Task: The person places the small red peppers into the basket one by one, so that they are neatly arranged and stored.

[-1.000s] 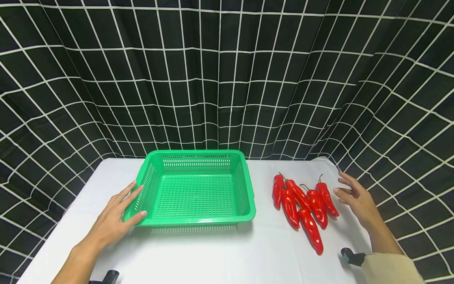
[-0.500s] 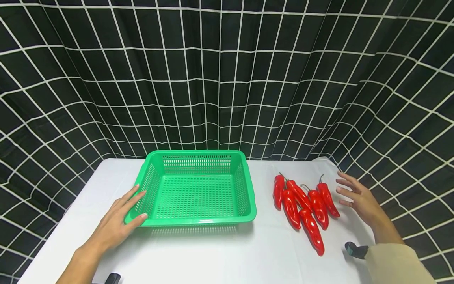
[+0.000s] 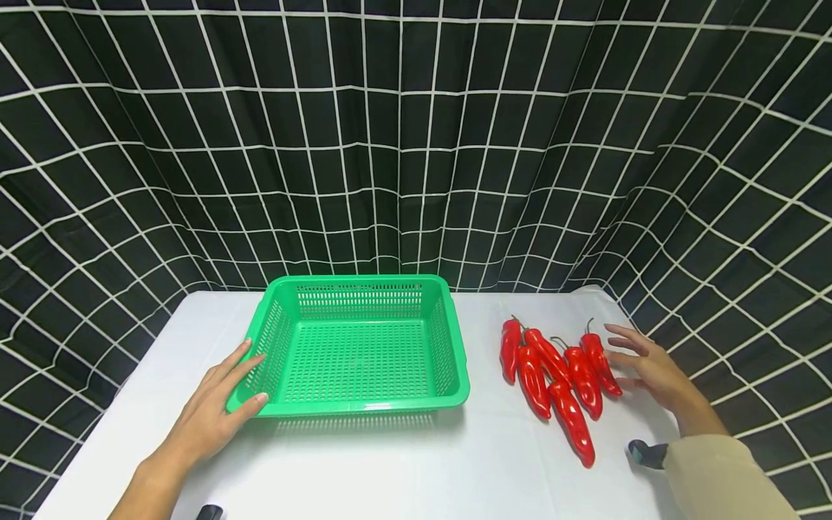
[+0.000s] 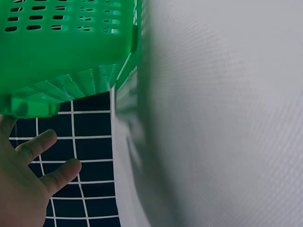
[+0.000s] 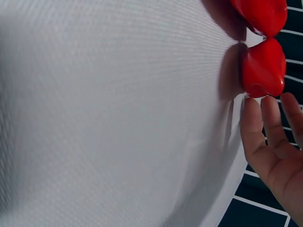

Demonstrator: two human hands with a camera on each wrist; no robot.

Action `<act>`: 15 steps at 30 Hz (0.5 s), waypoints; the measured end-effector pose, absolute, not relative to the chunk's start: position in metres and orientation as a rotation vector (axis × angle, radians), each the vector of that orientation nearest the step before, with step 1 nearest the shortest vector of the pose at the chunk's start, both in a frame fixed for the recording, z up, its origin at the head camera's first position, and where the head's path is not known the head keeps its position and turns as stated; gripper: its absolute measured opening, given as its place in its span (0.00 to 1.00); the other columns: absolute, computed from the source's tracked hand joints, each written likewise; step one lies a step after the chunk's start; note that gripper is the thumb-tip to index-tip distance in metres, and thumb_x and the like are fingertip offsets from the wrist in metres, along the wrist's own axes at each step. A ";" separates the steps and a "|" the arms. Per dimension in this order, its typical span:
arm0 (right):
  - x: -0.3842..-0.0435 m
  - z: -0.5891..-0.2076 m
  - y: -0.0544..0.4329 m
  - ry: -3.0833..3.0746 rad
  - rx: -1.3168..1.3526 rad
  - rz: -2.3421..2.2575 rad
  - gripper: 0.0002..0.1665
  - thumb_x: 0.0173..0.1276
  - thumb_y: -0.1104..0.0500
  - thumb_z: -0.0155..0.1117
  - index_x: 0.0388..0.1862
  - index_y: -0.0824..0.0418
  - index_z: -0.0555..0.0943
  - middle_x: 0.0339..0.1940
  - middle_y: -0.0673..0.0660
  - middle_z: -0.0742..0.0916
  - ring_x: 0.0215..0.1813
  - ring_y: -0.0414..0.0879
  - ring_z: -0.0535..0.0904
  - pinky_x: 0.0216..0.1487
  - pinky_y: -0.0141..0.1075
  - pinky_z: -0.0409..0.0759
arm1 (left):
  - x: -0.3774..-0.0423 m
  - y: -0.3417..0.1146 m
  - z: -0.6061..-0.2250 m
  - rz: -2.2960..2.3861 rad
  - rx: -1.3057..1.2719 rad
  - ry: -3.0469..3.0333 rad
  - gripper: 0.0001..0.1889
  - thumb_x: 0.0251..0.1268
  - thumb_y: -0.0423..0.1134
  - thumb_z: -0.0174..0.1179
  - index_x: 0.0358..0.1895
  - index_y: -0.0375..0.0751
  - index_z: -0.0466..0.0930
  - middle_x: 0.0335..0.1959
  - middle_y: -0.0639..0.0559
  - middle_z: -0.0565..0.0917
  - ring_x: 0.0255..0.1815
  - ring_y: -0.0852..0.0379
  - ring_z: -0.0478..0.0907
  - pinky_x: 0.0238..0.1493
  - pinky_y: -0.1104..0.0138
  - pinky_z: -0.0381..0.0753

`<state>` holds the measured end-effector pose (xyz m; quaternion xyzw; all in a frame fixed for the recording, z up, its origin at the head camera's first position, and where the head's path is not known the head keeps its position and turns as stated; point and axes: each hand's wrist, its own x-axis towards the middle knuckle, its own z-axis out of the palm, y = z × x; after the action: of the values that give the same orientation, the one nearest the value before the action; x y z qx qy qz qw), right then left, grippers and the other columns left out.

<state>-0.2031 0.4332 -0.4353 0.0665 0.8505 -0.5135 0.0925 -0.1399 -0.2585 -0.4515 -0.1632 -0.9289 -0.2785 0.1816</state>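
A green plastic basket (image 3: 354,407) with slotted walls and nothing inside sits left of centre on the white table. My left hand (image 3: 211,413) lies over its left rim near the front corner, fingers spread and fairly straight. In the left wrist view, two fingers stretch out below the basket wall (image 4: 57,52). Several glossy red peppers (image 3: 570,422) with green stems lie in a group to the right. Beside the rightmost pepper (image 3: 596,357) is my right hand (image 3: 653,374), its fingers extended. The right wrist view has the fingertips right at the end of a pepper (image 5: 265,68).
A black gridded curtain (image 3: 403,144) surrounds the back and both sides of the white table (image 3: 390,469). Dark wrist devices, one a small black piece (image 3: 646,454) by the right sleeve, show low in the head view. White tabletop separates basket and peppers.
My right hand has moved left, closer to the rightmost pepper, and its fingers now overlap it. The left hand has slid only slightly on the rim. Basket and peppers stay put.
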 end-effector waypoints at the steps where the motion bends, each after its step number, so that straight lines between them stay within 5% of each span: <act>1: -0.204 -0.436 0.433 2.523 0.205 -1.514 0.49 0.68 0.48 0.63 0.78 0.56 0.48 0.73 0.74 0.55 0.68 0.74 0.58 0.47 0.55 0.79 | -0.140 -0.258 -0.451 -0.789 -0.459 -2.622 0.30 0.59 0.47 0.64 0.65 0.41 0.72 0.74 0.49 0.59 0.65 0.36 0.62 0.53 0.36 0.64; 15: -0.217 -0.450 0.433 2.588 0.299 -1.267 0.52 0.64 0.50 0.68 0.78 0.59 0.49 0.65 0.78 0.61 0.62 0.73 0.65 0.42 0.47 0.83 | -0.138 -0.258 -0.454 -0.804 -0.437 -2.617 0.26 0.59 0.46 0.64 0.59 0.40 0.75 0.74 0.49 0.59 0.64 0.37 0.63 0.52 0.37 0.65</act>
<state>-0.2168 0.4329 -0.4501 0.1024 0.8866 -0.4342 0.1221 -0.1382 -0.2575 -0.4536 -0.1550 -0.9280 -0.2850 0.1834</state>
